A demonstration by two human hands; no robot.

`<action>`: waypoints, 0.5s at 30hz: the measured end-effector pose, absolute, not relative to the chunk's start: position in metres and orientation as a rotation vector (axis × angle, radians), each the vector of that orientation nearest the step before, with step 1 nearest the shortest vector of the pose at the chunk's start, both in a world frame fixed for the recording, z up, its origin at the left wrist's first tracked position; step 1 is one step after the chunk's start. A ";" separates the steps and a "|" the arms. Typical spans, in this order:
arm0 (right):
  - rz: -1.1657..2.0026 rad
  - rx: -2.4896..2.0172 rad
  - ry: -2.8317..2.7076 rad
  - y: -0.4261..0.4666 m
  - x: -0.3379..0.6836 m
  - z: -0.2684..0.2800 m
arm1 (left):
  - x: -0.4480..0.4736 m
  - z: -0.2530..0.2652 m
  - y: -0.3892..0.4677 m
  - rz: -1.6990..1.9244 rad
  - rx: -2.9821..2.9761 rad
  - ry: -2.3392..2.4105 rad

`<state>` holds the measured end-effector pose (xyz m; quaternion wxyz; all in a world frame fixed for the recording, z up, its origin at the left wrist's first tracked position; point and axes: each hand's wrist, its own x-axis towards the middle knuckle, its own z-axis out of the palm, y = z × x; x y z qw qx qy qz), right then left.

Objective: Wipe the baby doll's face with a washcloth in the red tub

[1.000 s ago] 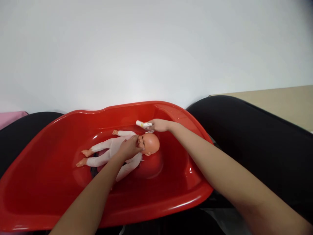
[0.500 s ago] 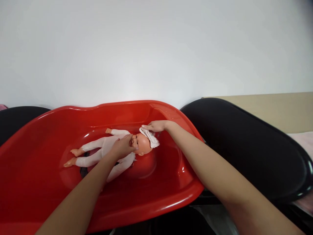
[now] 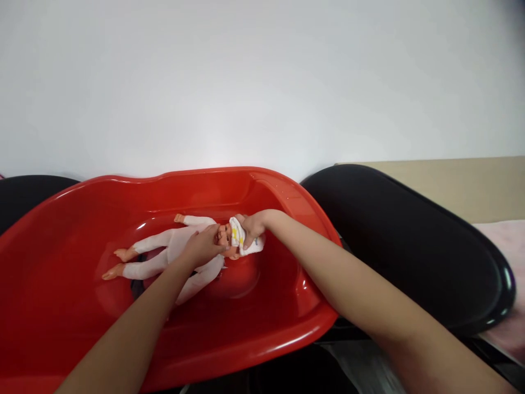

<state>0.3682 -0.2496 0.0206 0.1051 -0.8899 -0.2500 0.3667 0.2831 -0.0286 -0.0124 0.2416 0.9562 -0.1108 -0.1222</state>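
The doll (image 3: 172, 251) lies in the tub (image 3: 287, 328), legs stretching left of the left hand (image 3: 202, 247) on its chest. Just right, the right hand (image 3: 253, 227) presses a cloth (image 3: 240, 241) on its head.

Head-worn view, downward, close over tub (image 3: 287, 339)

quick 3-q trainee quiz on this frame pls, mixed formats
1. True or false: the pink plastic baby doll in white clothes lies inside the glossy red plastic tub.
2. What does the right hand press on the doll's head? A) small white cloth B) green sponge C) steel cup
3. Fill in: the left hand rests on the doll's ____.

Key
1. True.
2. A, the small white cloth.
3. Chest, fingers close under the chin.
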 end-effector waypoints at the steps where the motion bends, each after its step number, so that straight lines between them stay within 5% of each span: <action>1: 1.049 -2.704 -0.764 -0.243 0.363 0.018 | 0.283 -0.012 -0.028 -0.338 2.608 -0.305; 9: 0.801 -2.824 -1.119 -0.225 0.343 0.019 | 0.284 -0.013 -0.028 -0.353 2.591 -0.282; 15: 0.975 -2.628 -0.806 -0.244 0.372 0.015 | 0.283 -0.009 -0.032 -0.410 2.625 -0.271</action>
